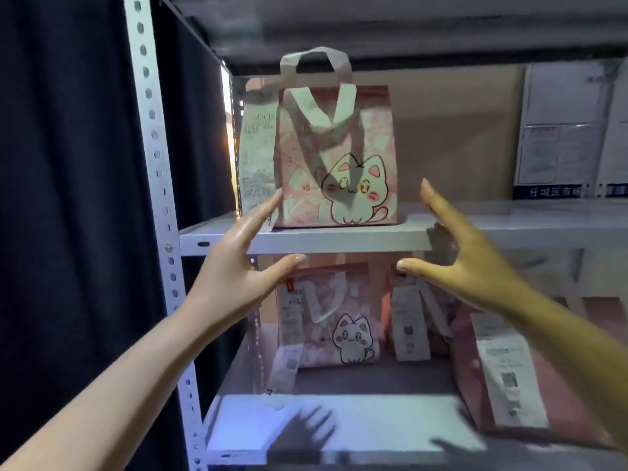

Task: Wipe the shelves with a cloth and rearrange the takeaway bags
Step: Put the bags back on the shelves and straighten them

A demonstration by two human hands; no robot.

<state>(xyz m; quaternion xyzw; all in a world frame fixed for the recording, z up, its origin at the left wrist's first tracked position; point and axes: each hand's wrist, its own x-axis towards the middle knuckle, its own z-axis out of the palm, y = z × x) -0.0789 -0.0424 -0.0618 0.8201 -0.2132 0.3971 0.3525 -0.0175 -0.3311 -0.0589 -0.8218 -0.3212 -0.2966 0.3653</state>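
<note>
A white metal shelving unit with a perforated upright fills the view, a dark curtain hanging to its left. On the upper shelf, near its left front corner, a pink takeaway bag printed with a cartoon cat stands upright, handles up, a long receipt hanging on its left side. On the lower shelf stand a second cat bag toward the back left, another pink bag at the right edge, and one between them, mostly hidden. Papers are posted on the wall behind the upper shelf's right end. Both hands are spread with straight fingers, gripping nothing: the left hand reaches the upper bag's lower left corner, fingertips at or just beside it; the right hand hovers to its right, apart.
</note>
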